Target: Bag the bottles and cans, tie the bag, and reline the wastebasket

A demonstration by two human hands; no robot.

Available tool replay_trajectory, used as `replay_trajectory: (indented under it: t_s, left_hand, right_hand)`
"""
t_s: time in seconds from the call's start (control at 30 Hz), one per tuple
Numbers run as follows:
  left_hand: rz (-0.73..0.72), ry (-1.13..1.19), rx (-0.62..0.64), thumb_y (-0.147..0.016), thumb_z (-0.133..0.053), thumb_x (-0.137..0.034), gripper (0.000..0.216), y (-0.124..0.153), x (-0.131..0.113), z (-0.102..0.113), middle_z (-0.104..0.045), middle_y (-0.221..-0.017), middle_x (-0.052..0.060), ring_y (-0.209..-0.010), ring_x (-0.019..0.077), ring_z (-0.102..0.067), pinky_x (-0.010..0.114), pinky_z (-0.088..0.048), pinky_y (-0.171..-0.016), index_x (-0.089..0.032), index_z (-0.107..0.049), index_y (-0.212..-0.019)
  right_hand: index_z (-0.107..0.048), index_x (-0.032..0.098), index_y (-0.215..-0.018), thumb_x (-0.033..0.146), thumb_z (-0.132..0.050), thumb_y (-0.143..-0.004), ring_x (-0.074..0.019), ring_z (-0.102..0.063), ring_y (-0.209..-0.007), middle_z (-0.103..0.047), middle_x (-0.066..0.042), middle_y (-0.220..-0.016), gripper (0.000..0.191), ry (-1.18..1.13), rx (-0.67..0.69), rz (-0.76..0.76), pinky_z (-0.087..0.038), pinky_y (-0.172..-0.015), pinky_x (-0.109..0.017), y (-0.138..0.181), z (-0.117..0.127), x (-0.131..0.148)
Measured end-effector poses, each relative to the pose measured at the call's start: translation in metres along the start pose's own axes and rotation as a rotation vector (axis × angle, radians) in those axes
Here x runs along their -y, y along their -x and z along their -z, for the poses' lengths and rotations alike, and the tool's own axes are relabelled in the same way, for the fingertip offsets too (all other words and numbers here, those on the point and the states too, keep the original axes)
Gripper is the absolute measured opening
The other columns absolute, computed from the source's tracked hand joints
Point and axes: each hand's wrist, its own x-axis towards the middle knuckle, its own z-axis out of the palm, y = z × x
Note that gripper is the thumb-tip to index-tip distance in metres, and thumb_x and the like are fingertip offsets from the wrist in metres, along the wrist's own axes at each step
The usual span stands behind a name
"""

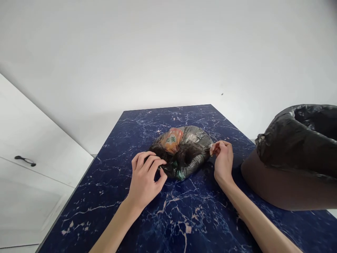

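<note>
Our left hand pinches the near-left edge of the crumpled dark grey plastic bag, fingers curled on it. Our right hand grips the bag's right rim w/ thumb & fingertips. Bag lies mid blue marbled tabletop, btwn both hands, w/ an orange packet inside. Right of the bag: brown bin lined w/ black plastic liner; contents can't tell.

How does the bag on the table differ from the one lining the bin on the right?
The small bag lies flat on the table, slumped over an orange package; the bin liner is stretched over the rim of the brown bin, mouth open. The left hand and right hand pinch the small bag's edges; nothing touches the liner. Both are dark, glossy plastic.
</note>
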Motion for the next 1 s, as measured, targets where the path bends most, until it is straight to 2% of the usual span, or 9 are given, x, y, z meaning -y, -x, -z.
replay_trajectory:
  t_s: [0.13,0.27,0.43,0.57,0.63,0.7,0.8,0.9,1.0]
  left_hand:
    - [0.009,0.007,0.033,-0.099,-0.061,-0.003,0.021,0.016,-0.015,0.015,-0.074,-0.093,0.001,-0.107,0.0250,-0.067,0.049,-0.044,-0.107,-0.023,-0.064,-0.092]
    - [0.010,0.051,0.118,-0.101,-0.056,-0.001,0.024,0.040,-0.028,0.028,-0.069,-0.089,0.000,-0.102,0.0217,-0.064,0.042,-0.047,-0.101,-0.022,-0.058,-0.089]
    - [0.046,-0.009,0.165,-0.105,-0.054,-0.009,0.015,0.054,-0.035,0.031,-0.069,-0.108,0.007,-0.108,0.0242,-0.067,0.041,-0.054,-0.098,-0.021,-0.061,-0.111]
    - [0.012,-0.188,0.188,-0.108,-0.057,-0.019,0.028,0.048,-0.028,0.017,-0.067,-0.124,0.015,-0.117,0.0318,-0.067,0.049,-0.059,-0.099,-0.017,-0.059,-0.136]
    - [0.001,-0.243,0.198,-0.107,-0.060,-0.021,0.033,0.044,-0.022,0.009,-0.065,-0.126,0.017,-0.119,0.0358,-0.066,0.054,-0.061,-0.098,-0.015,-0.059,-0.139]
    - [-0.009,-0.256,0.208,-0.106,-0.063,-0.021,0.027,0.040,-0.019,0.004,-0.065,-0.125,0.018,-0.118,0.0377,-0.065,0.056,-0.062,-0.095,-0.015,-0.065,-0.132]
    - [-0.042,-0.255,0.227,-0.107,-0.060,-0.015,0.012,0.041,-0.018,0.006,-0.066,-0.120,0.015,-0.115,0.0354,-0.066,0.053,-0.062,-0.092,-0.018,-0.071,-0.111]
    - [-0.074,-0.244,0.236,-0.109,-0.053,-0.013,0.022,0.048,-0.020,0.017,-0.068,-0.119,0.013,-0.114,0.0327,-0.067,0.050,-0.061,-0.091,-0.019,-0.072,-0.100]
    - [-0.094,-0.219,0.237,-0.111,-0.050,-0.013,0.024,0.058,-0.019,0.030,-0.069,-0.121,0.012,-0.119,0.0317,-0.066,0.049,-0.058,-0.096,-0.020,-0.071,-0.101]
  right_hand:
    - [-0.064,0.018,-0.100,0.052,-0.064,-0.107,-0.0123,-0.056,-0.068,-0.060,0.002,-0.084,0.035,0.046,-0.064,-0.011,-0.050,-0.065,-0.027,-0.012,0.009,-0.016]
    - [-0.068,0.017,-0.109,0.051,-0.065,-0.108,-0.0130,-0.062,-0.074,-0.067,-0.001,-0.093,0.035,0.092,-0.080,-0.060,-0.056,-0.069,-0.029,-0.017,0.014,-0.031]
    - [-0.070,0.017,-0.117,0.049,-0.066,-0.108,-0.0156,-0.069,-0.084,-0.071,-0.004,-0.105,0.033,0.136,-0.091,-0.108,-0.061,-0.076,-0.033,-0.019,0.017,-0.043]
    - [-0.070,0.017,-0.120,0.048,-0.067,-0.108,-0.0172,-0.070,-0.090,-0.072,-0.006,-0.111,0.033,0.150,-0.105,-0.116,-0.063,-0.081,-0.036,-0.021,0.019,-0.048]
    - [-0.070,0.017,-0.120,0.047,-0.067,-0.108,-0.0176,-0.071,-0.092,-0.072,-0.006,-0.113,0.032,0.149,-0.098,-0.120,-0.063,-0.082,-0.036,-0.021,0.020,-0.050]
    - [-0.070,0.017,-0.121,0.047,-0.068,-0.108,-0.0180,-0.071,-0.093,-0.072,-0.006,-0.113,0.032,0.139,-0.080,-0.127,-0.063,-0.083,-0.037,-0.021,0.022,-0.052]
    - [-0.070,0.017,-0.123,0.046,-0.069,-0.107,-0.0185,-0.072,-0.094,-0.073,-0.007,-0.115,0.033,0.108,-0.039,-0.143,-0.064,-0.083,-0.037,-0.021,0.026,-0.052]
    - [-0.069,0.017,-0.124,0.046,-0.069,-0.107,-0.0183,-0.072,-0.093,-0.072,-0.007,-0.115,0.034,0.074,-0.007,-0.158,-0.064,-0.082,-0.037,-0.023,0.031,-0.051]
    - [-0.069,0.016,-0.123,0.047,-0.069,-0.107,-0.0178,-0.071,-0.091,-0.072,-0.006,-0.113,0.034,0.056,-0.001,-0.170,-0.063,-0.080,-0.036,-0.025,0.034,-0.050]
